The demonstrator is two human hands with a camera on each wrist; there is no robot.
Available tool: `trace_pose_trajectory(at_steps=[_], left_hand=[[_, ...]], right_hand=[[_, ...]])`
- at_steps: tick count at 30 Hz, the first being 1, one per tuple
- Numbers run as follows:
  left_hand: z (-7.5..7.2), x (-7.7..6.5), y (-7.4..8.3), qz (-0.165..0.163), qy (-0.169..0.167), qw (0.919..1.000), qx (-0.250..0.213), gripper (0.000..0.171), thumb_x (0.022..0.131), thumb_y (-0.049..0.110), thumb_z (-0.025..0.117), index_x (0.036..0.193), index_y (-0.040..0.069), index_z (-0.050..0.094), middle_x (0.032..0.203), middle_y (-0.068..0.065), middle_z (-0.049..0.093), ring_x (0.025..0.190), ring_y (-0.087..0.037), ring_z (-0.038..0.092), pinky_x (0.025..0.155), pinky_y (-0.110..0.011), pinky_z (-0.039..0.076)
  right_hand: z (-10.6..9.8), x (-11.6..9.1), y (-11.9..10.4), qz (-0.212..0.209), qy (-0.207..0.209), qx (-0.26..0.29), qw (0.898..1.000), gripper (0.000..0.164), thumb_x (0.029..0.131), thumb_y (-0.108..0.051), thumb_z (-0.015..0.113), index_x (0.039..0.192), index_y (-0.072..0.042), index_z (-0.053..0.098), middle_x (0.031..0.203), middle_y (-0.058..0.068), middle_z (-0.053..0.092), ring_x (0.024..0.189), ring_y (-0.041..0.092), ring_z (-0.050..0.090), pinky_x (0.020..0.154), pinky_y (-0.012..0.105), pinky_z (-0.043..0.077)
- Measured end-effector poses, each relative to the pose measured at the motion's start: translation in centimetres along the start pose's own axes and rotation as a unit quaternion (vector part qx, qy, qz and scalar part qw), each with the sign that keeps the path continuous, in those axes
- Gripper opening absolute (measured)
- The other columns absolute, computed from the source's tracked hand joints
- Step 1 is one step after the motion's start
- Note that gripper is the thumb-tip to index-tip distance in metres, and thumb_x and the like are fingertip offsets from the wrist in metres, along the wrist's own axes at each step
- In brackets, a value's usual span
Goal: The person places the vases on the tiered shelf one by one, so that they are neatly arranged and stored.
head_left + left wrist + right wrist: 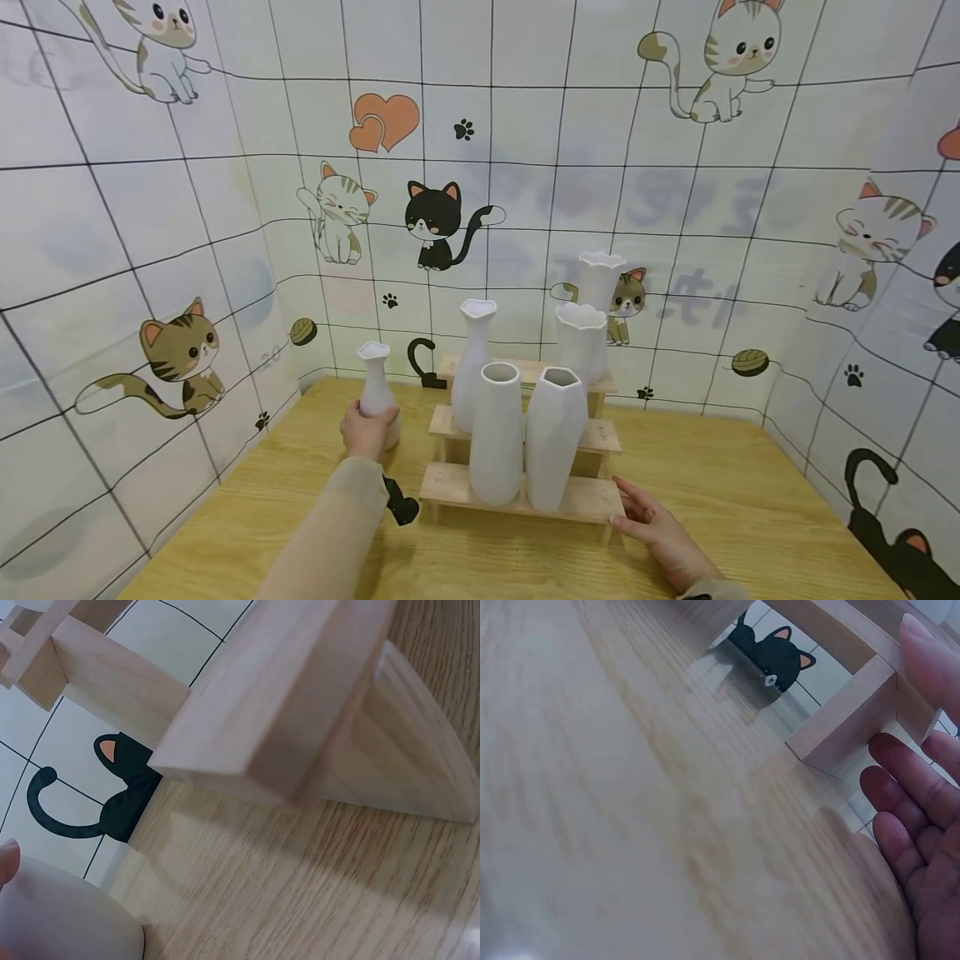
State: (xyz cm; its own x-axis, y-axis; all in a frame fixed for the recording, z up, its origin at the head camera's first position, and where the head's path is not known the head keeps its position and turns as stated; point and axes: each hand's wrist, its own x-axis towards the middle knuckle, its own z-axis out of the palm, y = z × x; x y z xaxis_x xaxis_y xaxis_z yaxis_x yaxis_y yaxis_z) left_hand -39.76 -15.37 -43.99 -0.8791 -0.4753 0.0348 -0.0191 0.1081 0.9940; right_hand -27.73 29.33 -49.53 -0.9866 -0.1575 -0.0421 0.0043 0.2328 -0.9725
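On the left of the table, my left hand (pixel 367 429) grips a white vase (pixel 377 387) with a flared, wavy mouth around its body. The same vase (pixel 64 919) shows at the lower left of the left wrist view, with only fingertips visible. A three-step wooden stand (pixel 442 483) stands in the middle. My right hand (pixel 660 533) holds the right end of its lowest step between thumb and fingers. In the right wrist view, the thumb (pixel 926 656) lies at the step's edge and the other fingers curl below beside the stand's leg (pixel 840 716).
On the lowest step stand a round-mouthed white vase (pixel 497 442) and a faceted one (pixel 555 442). A slender vase (pixel 472 367) rises behind them at left. Scalloped-rim vases (pixel 581 342) stand at the back right. A cat-print tiled wall (pixel 525 125) encloses the wooden table (pixel 697 467).
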Motion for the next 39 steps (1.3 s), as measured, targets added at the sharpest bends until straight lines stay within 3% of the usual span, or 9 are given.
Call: trace_pose_trajectory(at_steps=[18, 29, 33, 39], left_hand=[[0.3, 0.3, -0.6, -0.018, 0.006, 0.9993, -0.031, 0.079, 0.082, 0.015, 0.076, 0.145, 0.0, 0.031, 0.142, -0.028, 0.028, 0.129, -0.046, 0.034, 0.104, -0.061, 0.03], [0.2, 0.3, -0.7, -0.008, 0.004, 0.9997, -0.023, 0.072, 0.081, 0.013, 0.077, 0.14, 0.0, 0.038, 0.141, -0.026, 0.04, 0.126, -0.045, 0.04, 0.101, -0.061, 0.034], [-0.2, 0.2, -0.8, -0.004, -0.008, 0.9999, -0.009, 0.071, 0.082, 0.016, 0.076, 0.14, 0.0, 0.038, 0.14, -0.026, 0.041, 0.125, -0.045, 0.041, 0.097, -0.062, 0.038], [-0.6, -0.1, -0.3, 0.002, -0.027, 0.9996, -0.005, 0.072, 0.083, 0.017, 0.076, 0.14, -0.001, 0.037, 0.141, -0.026, 0.041, 0.127, -0.044, 0.04, 0.1, -0.062, 0.034]], right_hand=[[0.0, 0.0, 0.1, -0.006, -0.011, 0.008, 1.0, 0.078, 0.094, -0.022, 0.064, 0.152, 0.001, 0.018, 0.139, 0.028, 0.043, 0.124, 0.035, 0.045, 0.1, 0.046, 0.036], [-0.1, -0.2, -0.1, -0.007, -0.013, 0.003, 1.0, 0.078, 0.094, -0.021, 0.063, 0.152, 0.002, 0.017, 0.139, 0.027, 0.044, 0.124, 0.032, 0.045, 0.1, 0.043, 0.036], [-0.1, -0.2, -0.1, -0.005, -0.012, 0.003, 1.0, 0.077, 0.094, -0.021, 0.064, 0.152, 0.001, 0.018, 0.139, 0.027, 0.044, 0.124, 0.032, 0.045, 0.099, 0.043, 0.036], [-0.2, 0.1, 0.1, -0.005, -0.008, 0.006, 1.0, 0.078, 0.094, -0.022, 0.064, 0.152, 0.001, 0.018, 0.14, 0.028, 0.043, 0.127, 0.037, 0.042, 0.101, 0.048, 0.035]])
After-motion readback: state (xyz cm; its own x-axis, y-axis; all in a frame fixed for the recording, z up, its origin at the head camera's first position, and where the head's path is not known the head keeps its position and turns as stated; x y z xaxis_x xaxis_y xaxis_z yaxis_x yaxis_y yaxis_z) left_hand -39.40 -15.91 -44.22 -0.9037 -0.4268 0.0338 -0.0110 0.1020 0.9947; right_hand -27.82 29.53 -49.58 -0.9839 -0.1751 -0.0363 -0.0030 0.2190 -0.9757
